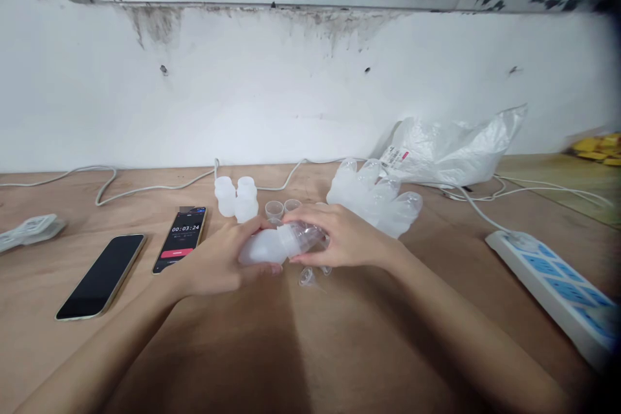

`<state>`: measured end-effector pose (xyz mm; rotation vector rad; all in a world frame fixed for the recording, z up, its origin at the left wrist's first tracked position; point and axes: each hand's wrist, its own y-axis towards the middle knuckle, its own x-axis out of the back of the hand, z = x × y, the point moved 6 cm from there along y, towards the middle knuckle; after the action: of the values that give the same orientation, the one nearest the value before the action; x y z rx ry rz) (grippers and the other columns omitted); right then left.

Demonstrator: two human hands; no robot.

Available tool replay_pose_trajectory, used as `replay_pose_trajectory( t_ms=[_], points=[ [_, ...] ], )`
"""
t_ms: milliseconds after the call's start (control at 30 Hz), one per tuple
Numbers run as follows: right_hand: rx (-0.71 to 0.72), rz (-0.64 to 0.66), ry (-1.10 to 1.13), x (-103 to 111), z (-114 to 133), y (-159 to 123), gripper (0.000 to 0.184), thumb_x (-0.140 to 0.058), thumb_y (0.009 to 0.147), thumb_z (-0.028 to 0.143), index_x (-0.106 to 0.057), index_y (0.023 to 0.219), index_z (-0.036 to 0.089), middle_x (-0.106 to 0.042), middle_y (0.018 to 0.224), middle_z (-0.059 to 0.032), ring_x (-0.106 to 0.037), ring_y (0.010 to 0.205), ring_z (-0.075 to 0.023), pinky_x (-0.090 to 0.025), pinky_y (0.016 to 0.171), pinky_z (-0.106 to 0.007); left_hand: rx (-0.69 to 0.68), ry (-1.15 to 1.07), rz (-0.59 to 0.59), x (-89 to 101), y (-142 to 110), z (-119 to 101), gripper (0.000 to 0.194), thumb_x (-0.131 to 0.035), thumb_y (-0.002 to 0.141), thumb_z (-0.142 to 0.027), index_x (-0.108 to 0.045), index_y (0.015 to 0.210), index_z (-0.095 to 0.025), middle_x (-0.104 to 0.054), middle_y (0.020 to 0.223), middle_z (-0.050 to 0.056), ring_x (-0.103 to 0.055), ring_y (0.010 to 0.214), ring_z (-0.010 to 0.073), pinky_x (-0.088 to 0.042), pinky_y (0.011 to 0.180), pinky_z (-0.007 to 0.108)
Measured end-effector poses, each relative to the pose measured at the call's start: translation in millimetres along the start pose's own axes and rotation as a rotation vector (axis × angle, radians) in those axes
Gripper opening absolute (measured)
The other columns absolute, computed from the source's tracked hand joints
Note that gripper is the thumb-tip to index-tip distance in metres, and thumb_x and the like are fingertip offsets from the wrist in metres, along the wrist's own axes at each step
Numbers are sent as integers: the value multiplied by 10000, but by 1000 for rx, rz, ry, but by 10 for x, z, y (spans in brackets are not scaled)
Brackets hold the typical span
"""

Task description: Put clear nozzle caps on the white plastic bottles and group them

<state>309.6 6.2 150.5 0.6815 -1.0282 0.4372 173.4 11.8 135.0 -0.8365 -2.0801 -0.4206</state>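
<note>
Between my hands lies a translucent white plastic bottle [264,248], tilted nearly on its side. My left hand [218,262] is closed round its rounded body. The fingers of my right hand [347,236] grip a clear plastic cap [305,236] at the bottle's right end; whether the two are joined I cannot tell. Just behind stand clear cups [274,209], partly hidden by my fingers. A small clear piece [306,276] lies on the table in front of my right hand, with another partly covered beside it.
White bottles [236,199] stand back left, and several clear-topped ones [373,197] cluster back right. Beyond is a plastic bag [446,149]. Two phones, one dark [101,277], one showing a timer [180,239], lie left. A power strip [557,291] is at right; cables run along the wall.
</note>
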Motion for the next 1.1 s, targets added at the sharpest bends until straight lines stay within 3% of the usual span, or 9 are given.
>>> replay_pose_trajectory(
  t_ms=[167,367,667,933,1100],
  points=[
    [-51,58,-37,-26,-25,-7,457,-630,677,453,-559,1054,206,-642,980,-34,-577,830,-189,-428,686,-299,11,1,14,-36,-3,-11,382,-537,754,-429,-469,1058,-208,-591,954,43,-535,805,215,-375,691,318],
    [-51,114,-66,-57,-59,-1,547,-574,655,599,-569,1006,179,-613,725,-21,-526,624,-156,-383,560,-260,8,-3,-9,-60,-21,-32,377,-529,756,-436,-473,1048,-205,-590,914,40,-538,772,208,-389,659,311],
    [5,136,-35,-92,-43,-2,528,-557,676,594,-578,992,171,-596,684,-4,-509,604,-140,-369,571,-251,-10,97,-9,-91,-19,-86,370,-543,754,-388,-443,1061,-207,-610,900,44,-570,757,213,-397,628,295],
    [-50,153,-11,-130,-45,3,489,-596,651,576,-604,958,196,-628,714,-1,-526,630,-147,-373,581,-256,-34,250,-55,-188,-29,-63,435,-493,780,-427,-369,1128,-197,-620,913,75,-601,707,237,-391,550,285],
    [-95,178,39,-127,-25,25,467,-621,646,544,-607,962,201,-629,712,7,-535,651,-146,-378,580,-248,-14,367,-68,-226,-74,-83,366,-435,817,-410,-381,1107,-191,-620,923,88,-597,662,243,-394,527,302]
  ],
)
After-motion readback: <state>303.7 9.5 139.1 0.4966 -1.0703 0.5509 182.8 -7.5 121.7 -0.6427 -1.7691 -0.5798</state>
